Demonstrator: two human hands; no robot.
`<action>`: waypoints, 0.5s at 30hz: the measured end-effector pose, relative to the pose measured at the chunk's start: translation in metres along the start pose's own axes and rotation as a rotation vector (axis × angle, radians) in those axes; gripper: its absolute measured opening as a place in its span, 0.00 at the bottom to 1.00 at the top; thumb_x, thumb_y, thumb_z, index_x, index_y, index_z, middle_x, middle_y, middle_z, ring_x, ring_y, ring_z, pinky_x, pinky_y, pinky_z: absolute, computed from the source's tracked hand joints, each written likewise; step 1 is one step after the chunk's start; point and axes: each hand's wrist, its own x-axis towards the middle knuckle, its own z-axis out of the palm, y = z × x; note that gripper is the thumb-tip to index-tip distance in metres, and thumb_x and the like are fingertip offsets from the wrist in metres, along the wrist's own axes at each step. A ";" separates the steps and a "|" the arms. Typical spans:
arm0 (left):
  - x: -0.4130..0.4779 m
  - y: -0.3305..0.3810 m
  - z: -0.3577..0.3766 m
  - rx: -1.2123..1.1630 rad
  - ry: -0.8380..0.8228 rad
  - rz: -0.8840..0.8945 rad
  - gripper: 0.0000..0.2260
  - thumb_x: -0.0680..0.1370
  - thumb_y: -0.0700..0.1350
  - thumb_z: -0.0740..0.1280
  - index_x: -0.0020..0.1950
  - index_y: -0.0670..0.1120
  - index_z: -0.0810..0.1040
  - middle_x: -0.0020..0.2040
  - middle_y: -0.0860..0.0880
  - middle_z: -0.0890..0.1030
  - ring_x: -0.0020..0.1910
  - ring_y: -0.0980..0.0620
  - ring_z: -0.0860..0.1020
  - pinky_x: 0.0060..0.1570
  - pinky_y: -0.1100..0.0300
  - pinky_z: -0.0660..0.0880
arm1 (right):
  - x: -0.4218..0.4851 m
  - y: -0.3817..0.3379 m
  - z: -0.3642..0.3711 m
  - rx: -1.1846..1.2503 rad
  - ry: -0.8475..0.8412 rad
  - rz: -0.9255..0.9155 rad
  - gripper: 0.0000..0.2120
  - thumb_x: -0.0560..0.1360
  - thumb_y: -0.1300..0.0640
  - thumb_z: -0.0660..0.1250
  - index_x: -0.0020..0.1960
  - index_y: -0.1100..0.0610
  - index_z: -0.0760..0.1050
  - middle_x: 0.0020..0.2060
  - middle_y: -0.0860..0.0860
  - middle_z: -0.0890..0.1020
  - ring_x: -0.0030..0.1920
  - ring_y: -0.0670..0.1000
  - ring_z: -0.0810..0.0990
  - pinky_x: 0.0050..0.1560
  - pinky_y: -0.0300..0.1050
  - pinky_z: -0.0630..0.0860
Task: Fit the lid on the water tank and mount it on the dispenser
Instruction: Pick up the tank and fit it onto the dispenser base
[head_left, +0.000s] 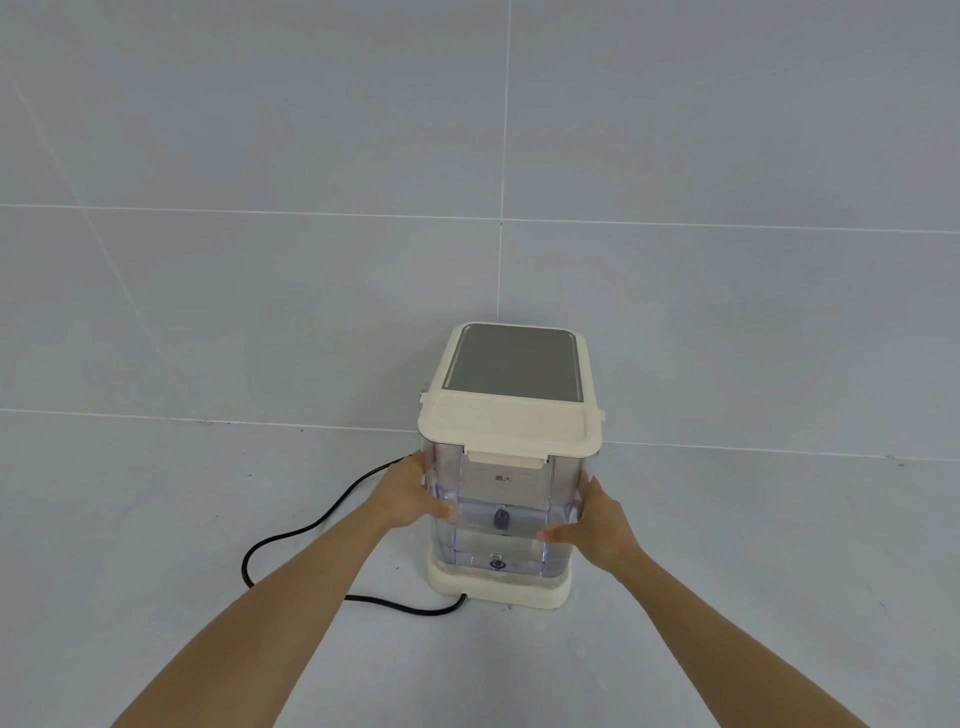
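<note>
My left hand (410, 499) and right hand (597, 525) clasped the lidded water tank (498, 499), fingers wrapped around its 2 sides; I judged pressing it evenly onto the dispenser (514, 364) base best.

Bare tiled room, likely a home corner: large grey floor tiles (156, 545), matching wall tiles (260, 130), a black power cord (291, 535).

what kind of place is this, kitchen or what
Hard to say; probably a bare tiled corner of a room, perhaps a kitchen or utility area. Large grey wall tiles meet a matching grey surface, and a plugged-in water dispenser trails a black cord.
</note>
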 end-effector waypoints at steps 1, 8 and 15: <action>0.000 0.000 0.000 0.003 -0.003 0.004 0.35 0.67 0.33 0.74 0.71 0.41 0.63 0.70 0.44 0.70 0.68 0.46 0.69 0.60 0.61 0.66 | 0.000 0.000 0.000 -0.006 -0.004 -0.003 0.40 0.64 0.58 0.76 0.69 0.58 0.57 0.62 0.56 0.74 0.53 0.53 0.71 0.54 0.44 0.71; -0.007 0.003 -0.001 0.046 -0.009 -0.014 0.38 0.68 0.37 0.74 0.73 0.42 0.58 0.72 0.44 0.67 0.70 0.46 0.66 0.67 0.56 0.64 | -0.005 -0.004 -0.004 -0.028 -0.048 0.011 0.39 0.66 0.57 0.74 0.70 0.60 0.55 0.66 0.57 0.71 0.65 0.58 0.71 0.62 0.47 0.70; -0.018 0.010 -0.003 0.056 0.073 0.053 0.43 0.67 0.44 0.76 0.74 0.42 0.52 0.72 0.45 0.62 0.72 0.47 0.61 0.67 0.58 0.61 | -0.011 -0.006 -0.017 -0.026 -0.053 -0.093 0.56 0.63 0.52 0.76 0.74 0.57 0.39 0.75 0.54 0.58 0.73 0.57 0.60 0.70 0.51 0.64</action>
